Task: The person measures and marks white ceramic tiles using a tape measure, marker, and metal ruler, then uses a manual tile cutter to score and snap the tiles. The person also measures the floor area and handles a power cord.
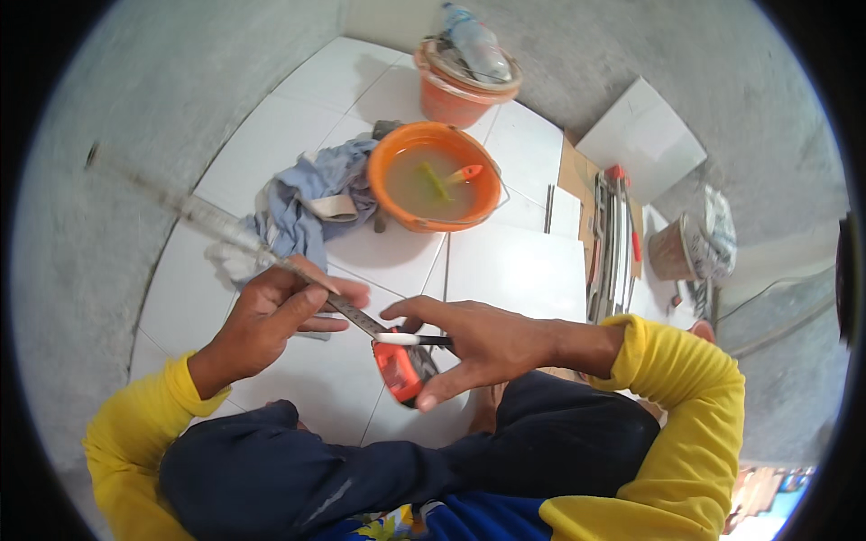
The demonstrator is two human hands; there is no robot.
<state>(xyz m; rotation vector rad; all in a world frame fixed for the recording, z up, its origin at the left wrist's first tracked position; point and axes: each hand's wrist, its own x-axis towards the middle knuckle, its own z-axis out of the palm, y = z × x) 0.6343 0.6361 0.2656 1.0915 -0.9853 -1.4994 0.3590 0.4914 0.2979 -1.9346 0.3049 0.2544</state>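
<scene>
My left hand [262,316] pinches the extended blade [350,313] of a tape measure between thumb and fingers. The blade runs from the case up to the far left, where its end is blurred against the grey wall. My right hand [496,343] grips the orange and black tape measure case [401,368], with the thumb along its near side. A slim white and black pen [401,340] also sits in the right hand, lying across the top of the case. Both hands are above the white tiled floor, in front of my bent legs.
Beyond my hands stands an orange bucket [383,194] of murky water holding a tool with an orange handle. A blue-grey cloth [307,216] lies beside it. Another bucket [451,106] carries a plastic bottle [476,43]. To the right are a tile cutter [616,243], a leaning tile [642,140] and a pail [672,251].
</scene>
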